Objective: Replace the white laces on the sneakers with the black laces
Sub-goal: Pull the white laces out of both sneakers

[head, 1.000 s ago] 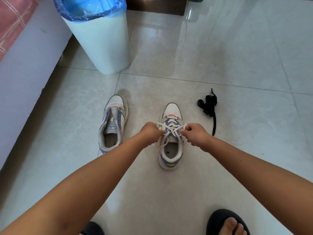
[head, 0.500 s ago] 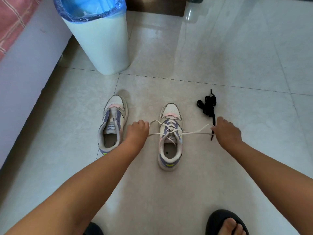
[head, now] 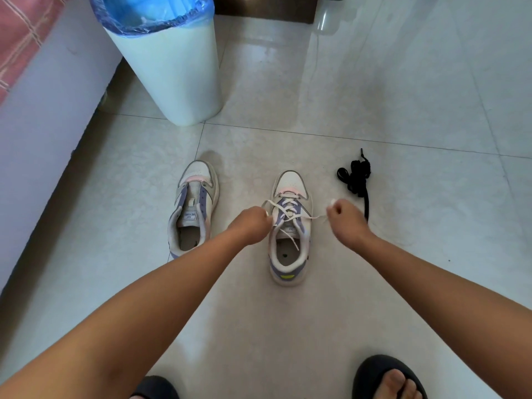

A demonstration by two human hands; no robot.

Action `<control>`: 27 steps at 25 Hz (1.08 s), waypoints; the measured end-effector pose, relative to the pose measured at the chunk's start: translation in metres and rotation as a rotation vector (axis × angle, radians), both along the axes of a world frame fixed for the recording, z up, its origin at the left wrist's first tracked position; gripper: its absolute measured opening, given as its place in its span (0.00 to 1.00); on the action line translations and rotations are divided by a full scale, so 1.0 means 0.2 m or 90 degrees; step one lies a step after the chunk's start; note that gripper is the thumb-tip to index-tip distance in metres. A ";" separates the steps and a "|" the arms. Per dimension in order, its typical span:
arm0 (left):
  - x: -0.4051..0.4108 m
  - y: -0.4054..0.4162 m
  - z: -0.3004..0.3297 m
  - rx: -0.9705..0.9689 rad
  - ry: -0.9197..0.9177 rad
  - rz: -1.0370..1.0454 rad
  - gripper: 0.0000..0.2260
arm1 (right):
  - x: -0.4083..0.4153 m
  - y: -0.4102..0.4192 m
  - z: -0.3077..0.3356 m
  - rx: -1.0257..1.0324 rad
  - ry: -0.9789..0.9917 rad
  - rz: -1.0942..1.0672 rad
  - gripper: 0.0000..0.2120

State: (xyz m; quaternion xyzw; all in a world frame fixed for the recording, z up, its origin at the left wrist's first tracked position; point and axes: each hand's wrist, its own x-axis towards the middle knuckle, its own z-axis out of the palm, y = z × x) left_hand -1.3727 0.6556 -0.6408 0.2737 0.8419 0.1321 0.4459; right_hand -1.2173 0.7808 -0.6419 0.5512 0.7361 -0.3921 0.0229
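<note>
Beside sneakers [head: 290, 226], blue-lined bin [head: 169, 61].

— What is the person wearing?
— Nothing on the arms: both forearms are bare to the frame's edge, no sleeves. The left hand [head: 253, 223] and right hand [head: 344, 218] are bare.
— And the feet?
— Black open-toed slippers [head: 374, 372].

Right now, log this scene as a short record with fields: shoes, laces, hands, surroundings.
left sneaker: on the floor, no lace in its eyelets
right sneaker: white lace threaded, ends untied
left hand: grips one white lace end
right hand: grips the other end, drawn out sideways
black laces: bundled on the floor, right of the laced sneaker, untouched
bin: white, blue liner, beyond the left sneaker
</note>
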 end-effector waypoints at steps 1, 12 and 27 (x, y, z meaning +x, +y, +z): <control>-0.01 -0.01 -0.01 -0.010 0.100 -0.044 0.12 | 0.03 0.02 0.01 0.058 -0.029 -0.004 0.12; -0.10 -0.06 -0.05 -0.112 0.458 -0.304 0.13 | 0.01 -0.19 0.00 0.078 -0.111 0.386 0.18; 0.30 -0.01 0.03 0.066 0.226 -0.145 0.21 | 0.04 -0.21 -0.01 0.259 -0.105 0.385 0.19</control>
